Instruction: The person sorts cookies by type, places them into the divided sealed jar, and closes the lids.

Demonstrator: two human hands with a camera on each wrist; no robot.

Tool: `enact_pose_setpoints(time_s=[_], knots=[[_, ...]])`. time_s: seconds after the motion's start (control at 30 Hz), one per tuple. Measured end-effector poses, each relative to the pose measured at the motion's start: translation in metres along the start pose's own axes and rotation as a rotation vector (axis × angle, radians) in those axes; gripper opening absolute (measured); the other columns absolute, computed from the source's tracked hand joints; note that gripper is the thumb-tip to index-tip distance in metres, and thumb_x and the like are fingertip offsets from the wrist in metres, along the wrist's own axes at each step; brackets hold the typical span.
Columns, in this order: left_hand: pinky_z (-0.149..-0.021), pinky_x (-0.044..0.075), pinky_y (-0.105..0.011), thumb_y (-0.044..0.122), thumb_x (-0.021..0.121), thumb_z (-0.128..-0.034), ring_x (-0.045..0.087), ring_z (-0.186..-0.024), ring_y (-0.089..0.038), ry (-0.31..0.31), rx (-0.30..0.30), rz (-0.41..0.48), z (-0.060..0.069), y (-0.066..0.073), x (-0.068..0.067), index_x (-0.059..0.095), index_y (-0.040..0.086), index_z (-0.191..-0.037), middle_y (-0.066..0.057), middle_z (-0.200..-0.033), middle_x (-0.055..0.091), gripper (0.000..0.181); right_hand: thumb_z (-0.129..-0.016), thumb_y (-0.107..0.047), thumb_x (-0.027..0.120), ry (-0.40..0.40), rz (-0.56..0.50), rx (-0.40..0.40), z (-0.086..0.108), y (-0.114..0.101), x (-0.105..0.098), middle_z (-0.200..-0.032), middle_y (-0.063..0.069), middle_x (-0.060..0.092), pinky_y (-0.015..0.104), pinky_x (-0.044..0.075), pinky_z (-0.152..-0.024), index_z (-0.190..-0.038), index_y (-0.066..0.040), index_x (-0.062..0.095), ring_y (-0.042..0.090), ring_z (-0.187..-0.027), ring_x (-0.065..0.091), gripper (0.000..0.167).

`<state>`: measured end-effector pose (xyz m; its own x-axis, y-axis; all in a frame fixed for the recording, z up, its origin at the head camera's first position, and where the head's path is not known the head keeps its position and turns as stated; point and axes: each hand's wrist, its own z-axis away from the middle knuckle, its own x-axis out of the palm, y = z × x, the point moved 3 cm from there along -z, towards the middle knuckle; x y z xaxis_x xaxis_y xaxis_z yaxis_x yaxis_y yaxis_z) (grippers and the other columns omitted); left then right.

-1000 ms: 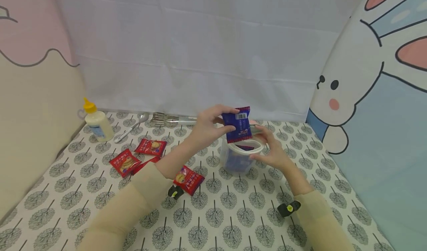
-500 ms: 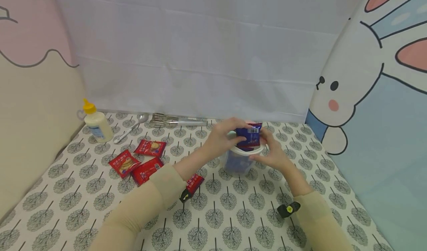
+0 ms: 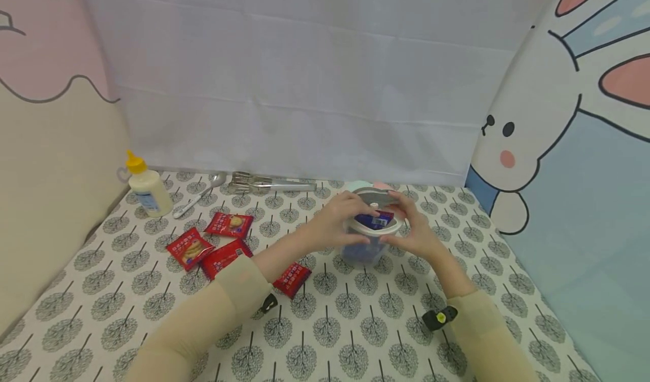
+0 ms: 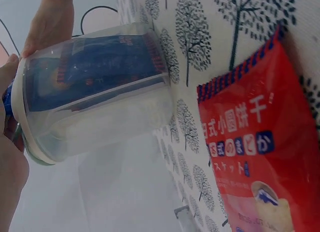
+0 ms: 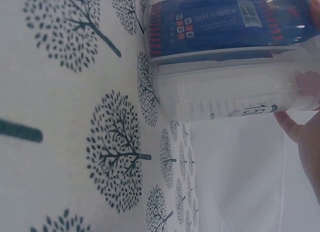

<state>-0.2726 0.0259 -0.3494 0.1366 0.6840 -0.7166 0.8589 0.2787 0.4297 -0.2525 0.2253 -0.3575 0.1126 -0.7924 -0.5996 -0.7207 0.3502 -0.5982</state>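
A clear plastic storage container [image 3: 363, 253] with a white rim stands upright, its grey lid [image 3: 373, 197] raised at the back. Blue biscuit packets [image 4: 95, 66] show through its wall, and another blue biscuit packet [image 3: 382, 219] sits in the mouth. My left hand [image 3: 337, 222] is at the left of the rim, thumb stretched along the front, fingers reaching over the opening beside the upper packet. The packet covers part of where those fingertips touch. From the right, my right hand [image 3: 418, 232] grips the container at the rim, thumb in front and fingers behind.
Red biscuit packets [image 3: 190, 249] lie to the left, one of them [image 3: 291, 279] near my left forearm. Along the back are a white-handled spoon [image 3: 200, 194] and metal tongs [image 3: 274, 184]. A yellow-capped bottle [image 3: 150, 187] stands at the far left.
My left hand has brought the blue packet right and down from above the container into its mouth. The thumb has come off the packet. My right hand has stayed on the container.
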Motion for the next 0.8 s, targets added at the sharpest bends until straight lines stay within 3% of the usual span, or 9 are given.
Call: enact_pose_setpoints(time_s=[0.13, 0.37, 0.47, 0.53, 0.63, 0.73, 0.8], knots=[[-0.108, 0.034, -0.035, 0.032, 0.080, -0.0715, 0.048, -0.117, -0.015, -0.075, 0.001, -0.137, 0.005, -0.003, 0.004, 0.064, 0.015, -0.117, 0.004, -0.117, 0.065, 0.052, -0.065, 0.004, 0.080, -0.008, -0.007, 0.013, 0.000, -0.001, 0.000, -0.126, 0.029, 0.050, 0.051, 0.039, -0.101, -0.140, 0.003, 0.021, 0.030, -0.116, 0.053, 0.096], [-0.113, 0.026, -0.039, 0.037, 0.076, -0.0762, 0.043, -0.126, -0.015, -0.213, -0.038, -0.344, 0.005, 0.002, 0.004, 0.060, 0.025, -0.124, 0.009, -0.126, 0.060, 0.052, -0.062, 0.011, 0.078, 0.007, 0.001, 0.041, 0.000, -0.002, 0.000, -0.127, 0.028, 0.052, 0.044, 0.043, -0.097, -0.140, 0.003, 0.023, 0.018, -0.115, 0.054, 0.096], [-0.115, 0.023, -0.040, 0.038, 0.073, -0.0800, 0.039, -0.129, -0.016, -0.278, -0.033, -0.448, 0.005, 0.006, 0.005, 0.056, 0.027, -0.129, 0.008, -0.132, 0.056, 0.053, -0.062, 0.011, 0.078, 0.009, -0.003, 0.058, 0.000, -0.002, 0.000, -0.127, 0.028, 0.051, 0.045, 0.042, -0.097, -0.140, 0.002, 0.023, 0.013, -0.115, 0.052, 0.095], [-0.116, 0.022, -0.041, 0.037, 0.071, -0.0814, 0.038, -0.131, -0.019, -0.288, -0.015, -0.477, 0.007, 0.008, 0.005, 0.054, 0.025, -0.131, 0.004, -0.135, 0.053, 0.054, -0.064, 0.011, 0.078, 0.001, -0.018, 0.065, 0.000, -0.001, 0.000, -0.129, 0.028, 0.049, 0.045, 0.041, -0.098, -0.140, 0.002, 0.022, 0.010, -0.117, 0.050, 0.095], [-0.116, 0.022, -0.039, 0.032, 0.073, -0.0813, 0.039, -0.130, -0.021, -0.214, 0.045, -0.434, 0.012, 0.006, 0.004, 0.055, 0.022, -0.130, -0.001, -0.136, 0.049, 0.053, -0.065, 0.012, 0.077, -0.016, -0.039, 0.041, -0.001, -0.001, 0.000, -0.134, 0.020, 0.047, 0.043, 0.041, -0.099, -0.140, 0.002, 0.021, 0.010, -0.119, 0.050, 0.094], [-0.114, 0.028, -0.035, 0.026, 0.075, -0.0797, 0.044, -0.126, -0.022, -0.042, 0.148, -0.339, 0.016, 0.003, -0.001, 0.058, 0.016, -0.125, -0.006, -0.132, 0.051, 0.049, -0.064, 0.009, 0.078, -0.012, -0.034, -0.001, -0.001, -0.002, 0.000, -0.138, 0.004, 0.045, 0.049, 0.039, -0.101, -0.138, 0.002, 0.022, 0.013, -0.120, 0.050, 0.093], [-0.112, 0.032, -0.034, 0.026, 0.076, -0.0781, 0.047, -0.123, -0.022, 0.075, 0.184, -0.298, 0.018, 0.002, -0.006, 0.056, 0.013, -0.125, -0.008, -0.130, 0.052, 0.053, -0.063, 0.009, 0.079, -0.001, -0.015, -0.028, -0.001, -0.003, 0.000, -0.138, -0.005, 0.043, 0.049, 0.038, -0.103, -0.135, 0.003, 0.025, 0.014, -0.120, 0.050, 0.090]])
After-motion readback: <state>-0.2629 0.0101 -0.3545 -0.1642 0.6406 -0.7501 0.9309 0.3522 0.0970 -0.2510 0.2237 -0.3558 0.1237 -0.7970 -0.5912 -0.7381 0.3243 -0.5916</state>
